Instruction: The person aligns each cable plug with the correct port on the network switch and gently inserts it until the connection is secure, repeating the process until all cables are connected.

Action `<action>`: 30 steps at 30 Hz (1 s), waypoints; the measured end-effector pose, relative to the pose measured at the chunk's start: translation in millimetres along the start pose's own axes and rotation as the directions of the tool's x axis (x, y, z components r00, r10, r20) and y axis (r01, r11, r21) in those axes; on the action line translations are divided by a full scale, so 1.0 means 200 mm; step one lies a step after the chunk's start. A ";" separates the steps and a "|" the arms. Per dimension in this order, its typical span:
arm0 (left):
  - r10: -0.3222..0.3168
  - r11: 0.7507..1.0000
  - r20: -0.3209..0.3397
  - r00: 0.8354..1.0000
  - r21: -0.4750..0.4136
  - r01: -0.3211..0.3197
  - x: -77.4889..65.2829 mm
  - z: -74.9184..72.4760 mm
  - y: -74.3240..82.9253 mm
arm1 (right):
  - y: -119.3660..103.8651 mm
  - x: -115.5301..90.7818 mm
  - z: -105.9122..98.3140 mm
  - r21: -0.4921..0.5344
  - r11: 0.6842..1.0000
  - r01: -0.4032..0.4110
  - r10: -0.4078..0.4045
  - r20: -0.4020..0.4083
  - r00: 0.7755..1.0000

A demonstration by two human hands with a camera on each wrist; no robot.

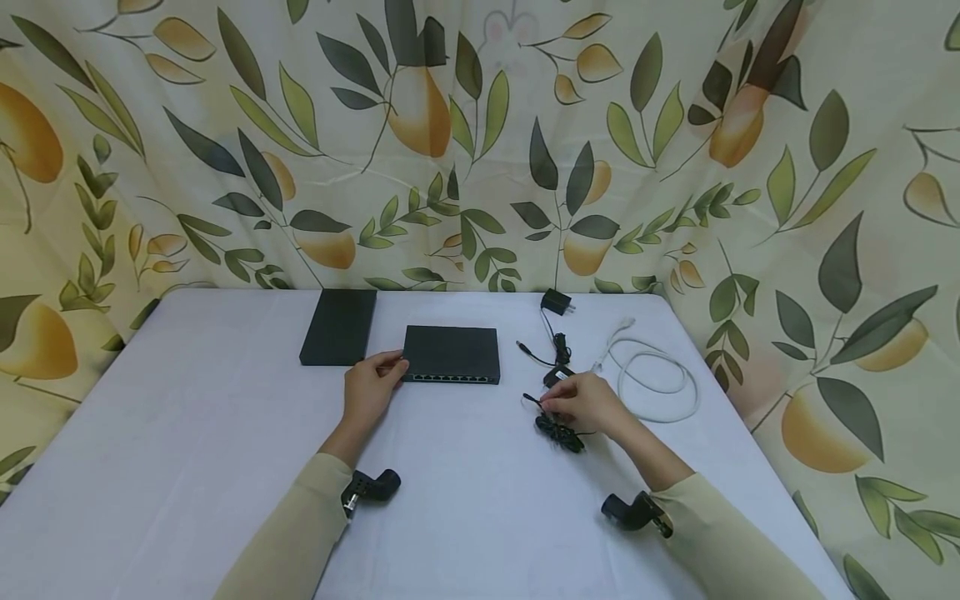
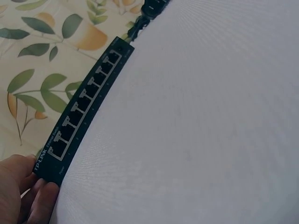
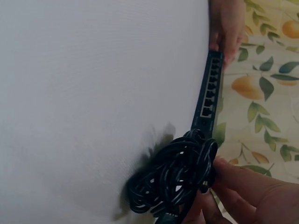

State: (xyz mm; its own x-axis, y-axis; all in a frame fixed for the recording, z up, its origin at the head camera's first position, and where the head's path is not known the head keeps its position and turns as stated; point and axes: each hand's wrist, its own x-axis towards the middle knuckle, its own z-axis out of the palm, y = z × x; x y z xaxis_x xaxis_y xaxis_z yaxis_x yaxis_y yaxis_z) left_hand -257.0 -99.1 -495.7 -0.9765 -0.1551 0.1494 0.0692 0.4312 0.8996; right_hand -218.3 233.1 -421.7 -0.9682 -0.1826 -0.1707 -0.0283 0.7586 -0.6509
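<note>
Black box [image 2: 87, 112], lettered “TP-LINK Ethernet Switch”, in left grip [image 1: 370, 385]

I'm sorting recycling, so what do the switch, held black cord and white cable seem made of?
Switch: matte metal or plastic; crisp edges, dull top. Black cord: probably flexible plastic; glossy highlights on coils. White cable: likely smooth plastic; bends in loose loops.

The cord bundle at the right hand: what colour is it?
Black; the right wrist view shows the cord bundle best.
</note>
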 end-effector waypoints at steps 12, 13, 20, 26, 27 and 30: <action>0.000 1.000 0.000 1.000 -0.006 0.000 -0.01 -0.01 0.01 | -0.07 -0.01 0.06 0.185 0.982 -0.032 0.016 0.086 0.996; 0.001 1.000 0.000 1.000 -0.006 -0.001 0.00 -0.01 0.01 | -0.08 -0.01 0.07 0.195 0.980 -0.035 0.016 0.095 0.995; -0.007 1.000 -0.001 1.000 -0.009 0.007 -0.01 -0.01 0.02 | -0.13 -0.02 0.17 0.238 0.969 -0.058 0.027 0.132 0.991; -0.004 1.000 -0.002 1.000 0.000 0.004 -0.01 -0.01 0.02 | -0.14 -0.03 0.22 0.253 0.965 -0.064 0.024 0.160 0.987; -0.003 1.000 -0.002 1.000 0.002 0.003 -0.01 -0.01 0.02 | -0.14 -0.03 0.22 0.254 0.965 -0.064 0.023 0.161 0.987; -0.003 1.000 -0.001 1.000 0.003 0.003 -0.01 -0.01 0.02 | -0.14 -0.03 0.22 0.264 0.963 -0.053 0.009 0.165 0.986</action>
State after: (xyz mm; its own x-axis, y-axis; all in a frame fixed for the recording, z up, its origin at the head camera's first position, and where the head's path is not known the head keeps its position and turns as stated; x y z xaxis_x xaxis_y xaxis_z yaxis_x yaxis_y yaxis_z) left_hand -255.1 -99.4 -492.1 -0.9765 -0.1574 0.1474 0.0658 0.4335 0.8988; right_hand -201.5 184.7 -435.5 -0.9144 -0.2765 -0.2958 0.0891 0.5751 -0.8132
